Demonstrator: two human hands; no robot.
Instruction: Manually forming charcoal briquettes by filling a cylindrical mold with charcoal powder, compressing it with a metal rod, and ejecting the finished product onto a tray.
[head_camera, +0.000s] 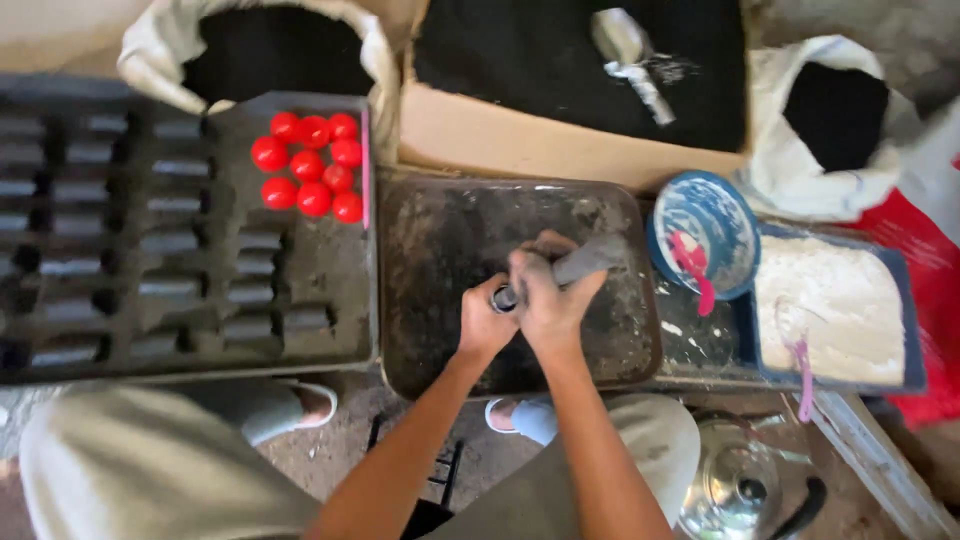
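My left hand (485, 322) is closed around a small dark tube (505, 298) standing on the blackened metal tray (430, 220) in front of me. My right hand (545, 295) grips a grey rod-like tool (590, 258), whose lower end meets the top of the tube. Both hands touch each other over the tray's near middle. The tube's body is mostly hidden by my fingers.
A dark rack (150, 240) with several grey tubes lies at left, with red caps (312, 165) at its far corner. A box of black powder with a metal scoop (625, 50) sits behind. A blue bowl (705, 230), a tray of white powder (830, 305), two sacks and a metal kettle (740, 490) are at right.
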